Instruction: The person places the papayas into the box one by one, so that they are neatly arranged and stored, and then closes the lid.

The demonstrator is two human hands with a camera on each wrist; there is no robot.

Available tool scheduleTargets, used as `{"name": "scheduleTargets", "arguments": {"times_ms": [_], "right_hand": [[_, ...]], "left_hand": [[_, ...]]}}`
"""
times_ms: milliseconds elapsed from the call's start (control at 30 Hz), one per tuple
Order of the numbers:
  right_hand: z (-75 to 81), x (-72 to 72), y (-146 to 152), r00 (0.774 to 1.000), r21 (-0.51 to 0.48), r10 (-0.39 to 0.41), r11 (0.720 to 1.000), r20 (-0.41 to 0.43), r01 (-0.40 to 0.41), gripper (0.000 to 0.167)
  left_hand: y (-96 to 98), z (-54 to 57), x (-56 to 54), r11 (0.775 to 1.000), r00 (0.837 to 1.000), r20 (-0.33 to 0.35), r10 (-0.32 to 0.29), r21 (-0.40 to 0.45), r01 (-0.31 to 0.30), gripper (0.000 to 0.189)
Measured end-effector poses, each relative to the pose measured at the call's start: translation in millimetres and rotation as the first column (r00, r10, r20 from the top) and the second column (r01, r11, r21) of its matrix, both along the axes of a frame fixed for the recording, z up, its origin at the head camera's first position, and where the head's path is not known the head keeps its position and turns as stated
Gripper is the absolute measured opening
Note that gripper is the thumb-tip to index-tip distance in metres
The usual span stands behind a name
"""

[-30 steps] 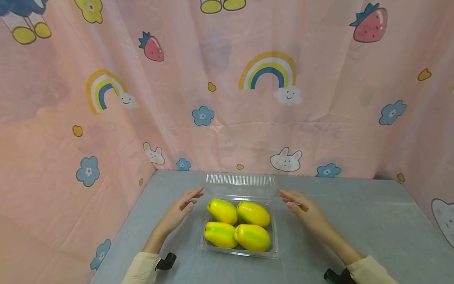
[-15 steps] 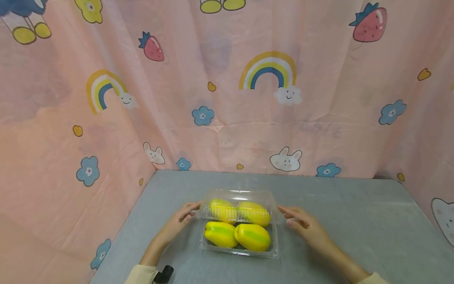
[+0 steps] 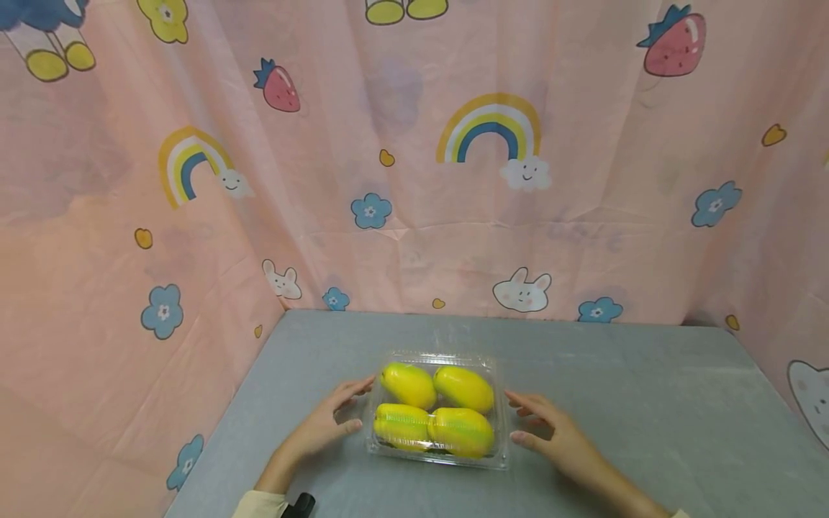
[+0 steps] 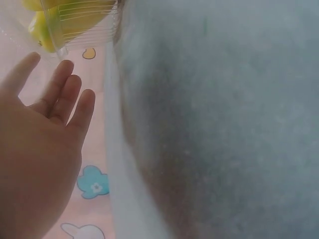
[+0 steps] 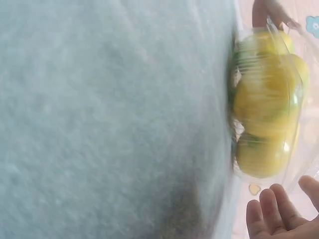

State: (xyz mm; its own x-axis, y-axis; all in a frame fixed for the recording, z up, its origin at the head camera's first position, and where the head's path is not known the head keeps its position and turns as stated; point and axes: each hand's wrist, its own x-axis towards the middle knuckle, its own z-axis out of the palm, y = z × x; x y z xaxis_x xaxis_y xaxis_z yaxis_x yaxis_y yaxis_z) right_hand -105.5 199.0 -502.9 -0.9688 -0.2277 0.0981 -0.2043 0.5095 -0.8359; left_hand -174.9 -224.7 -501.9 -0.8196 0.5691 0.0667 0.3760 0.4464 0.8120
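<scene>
A clear plastic clamshell box (image 3: 437,461) sits on the table. Inside it lie several smooth yellow fruits (image 3: 463,389) with green streaks, shaped like mangoes. The box's ribbed clear lid (image 4: 89,22) is over the fruits; whether its rim is snapped down I cannot tell. At the box's left side is my left hand (image 3: 319,426), fingers extended and thumb spread, fingertips at the lid's edge. My right hand (image 3: 562,439) mirrors it on the right side, its fingers (image 5: 269,211) straight near the lid. Whether the fingertips touch the plastic is unclear.
The box stands near the middle of a grey table (image 3: 622,403). A pink curtain (image 3: 414,259) printed with rainbows, rabbits and flowers hangs behind the table and along its sides. Each sleeve is light-coloured, and a black device (image 3: 301,506) shows at the left wrist.
The lid has swung from standing back behind the box, forward and down over the fruits. Both hands have moved toward me along the sides with it, and their thumbs have spread.
</scene>
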Motion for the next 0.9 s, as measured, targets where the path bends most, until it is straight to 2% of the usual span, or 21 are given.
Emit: {"name": "scheduleTargets", "arguments": {"times_ms": [300,467,600,800,900], "right_hand": [[-4.7,1.9,-5.0,1.0,0.053,0.001,0.999,0.02,-0.002,0.078],[-3.1,1.3,-6.8,0.997,0.068,0.008,0.998,0.074,-0.013,0.084],[-2.4,0.0,-8.3,0.993,0.083,0.001,0.996,0.119,-0.011,0.086],[0.1,0.7,-10.1,0.987,0.059,0.018,0.998,0.161,-0.028,0.087],[2.0,1.9,-11.0,0.978,0.025,0.04,0.999,0.203,-0.046,0.089]], "left_hand": [[0.6,3.8,2.1,0.999,0.999,0.048,0.015,-0.052,-0.013,0.085],[3.0,5.5,3.5,0.995,0.99,0.123,0.062,-0.089,-0.051,0.091],[5.2,6.9,4.4,0.994,0.986,0.152,0.071,-0.093,-0.057,0.092],[7.2,8.5,5.5,0.996,0.99,0.131,0.05,-0.075,-0.041,0.088],[7.8,8.9,5.7,0.999,0.989,0.145,0.024,-0.051,-0.017,0.086]]}}
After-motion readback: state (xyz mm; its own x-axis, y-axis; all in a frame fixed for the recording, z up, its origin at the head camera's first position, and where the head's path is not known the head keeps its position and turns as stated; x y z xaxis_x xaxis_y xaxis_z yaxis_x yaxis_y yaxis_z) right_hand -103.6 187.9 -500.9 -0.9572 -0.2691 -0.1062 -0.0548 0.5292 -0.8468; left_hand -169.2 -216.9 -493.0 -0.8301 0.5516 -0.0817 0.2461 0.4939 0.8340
